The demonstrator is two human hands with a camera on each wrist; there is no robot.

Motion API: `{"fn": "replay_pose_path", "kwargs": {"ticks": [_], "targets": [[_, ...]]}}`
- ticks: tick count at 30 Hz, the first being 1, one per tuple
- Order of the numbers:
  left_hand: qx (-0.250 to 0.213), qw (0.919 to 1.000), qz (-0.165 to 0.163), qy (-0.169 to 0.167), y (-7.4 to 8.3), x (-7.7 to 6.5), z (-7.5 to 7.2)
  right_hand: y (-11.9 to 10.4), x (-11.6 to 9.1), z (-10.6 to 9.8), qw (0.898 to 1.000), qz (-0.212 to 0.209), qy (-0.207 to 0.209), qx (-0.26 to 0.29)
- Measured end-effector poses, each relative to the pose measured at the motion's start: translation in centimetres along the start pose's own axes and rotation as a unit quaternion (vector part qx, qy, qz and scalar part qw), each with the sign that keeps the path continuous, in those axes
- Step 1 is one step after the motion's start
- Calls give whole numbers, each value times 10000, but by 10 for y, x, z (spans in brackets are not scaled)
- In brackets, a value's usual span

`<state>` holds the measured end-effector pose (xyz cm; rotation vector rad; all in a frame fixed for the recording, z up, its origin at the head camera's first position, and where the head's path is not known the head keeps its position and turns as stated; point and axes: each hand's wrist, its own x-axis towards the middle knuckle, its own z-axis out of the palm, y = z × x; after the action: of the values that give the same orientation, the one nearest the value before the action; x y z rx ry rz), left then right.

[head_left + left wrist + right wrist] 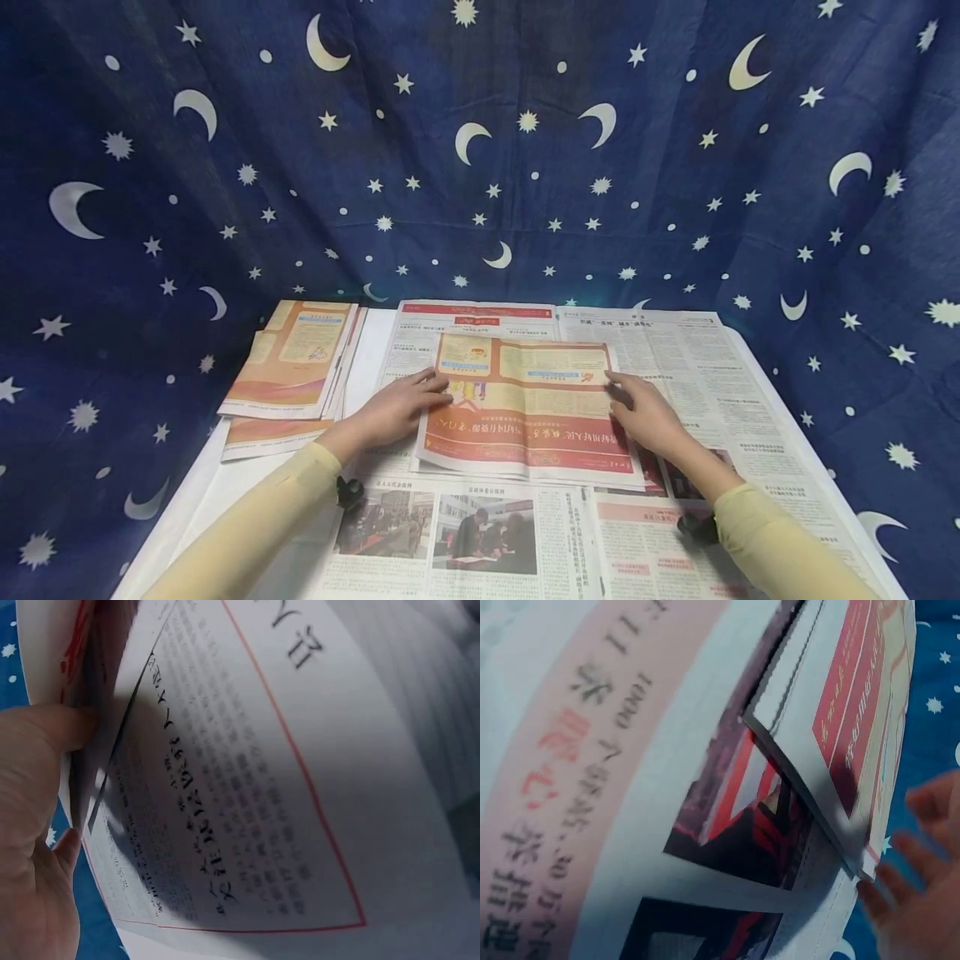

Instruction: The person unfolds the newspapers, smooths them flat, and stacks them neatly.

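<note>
A folded newspaper with red bands and cream columns lies in front of me, over spread newspaper sheets. My left hand holds its left edge, and in the left wrist view the thumb presses into the side of its pages. At the opposite edge, my right hand touches the paper with its fingertips. The right wrist view shows the fingers spread and fairly straight, right at a corner of the folded newspaper. Creases run across the middle of the paper.
Folded newspapers are stacked at the table's left side. Printed sheets with photos cover much of the white table. A dark blue curtain with moons and stars hangs behind and at both sides.
</note>
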<state>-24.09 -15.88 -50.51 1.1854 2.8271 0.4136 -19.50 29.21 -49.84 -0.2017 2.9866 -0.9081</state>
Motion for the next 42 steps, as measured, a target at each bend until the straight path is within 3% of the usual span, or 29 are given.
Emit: {"fn": "replay_pose_path", "kwargs": {"ticks": [5,8,13,19,21,27,32,37,42], "targets": [[-131,9998,37,-117,-1,1,0,-7,-13,9,9884,-1337,-283,-660],[-285,9994,-84,-154,0,2,1,-7,-19,14,9789,-1720,-405,-1027],[-646,9968,-393,-253,2,0,-1,-1,-24,15,9814,-1520,-713,-932],[-821,9951,-549,86,4,2,1,11,-23,7,9926,-955,-746,97],[-960,9922,-791,119,4,4,2,15,-22,4,9928,-774,-782,478],[-1517,9761,-1541,231,2,14,1,26,-20,-5,9854,-264,-823,1468],[-1731,9670,-1853,254,1,20,-4,32,-21,-13,9849,357,-249,1678],[-1806,9608,-2094,193,2,24,-7,34,-16,-16,9703,321,-408,2364],[-1881,9566,-2207,281,-1,27,-8,34,-5,-12,9692,350,-616,2360]]}}
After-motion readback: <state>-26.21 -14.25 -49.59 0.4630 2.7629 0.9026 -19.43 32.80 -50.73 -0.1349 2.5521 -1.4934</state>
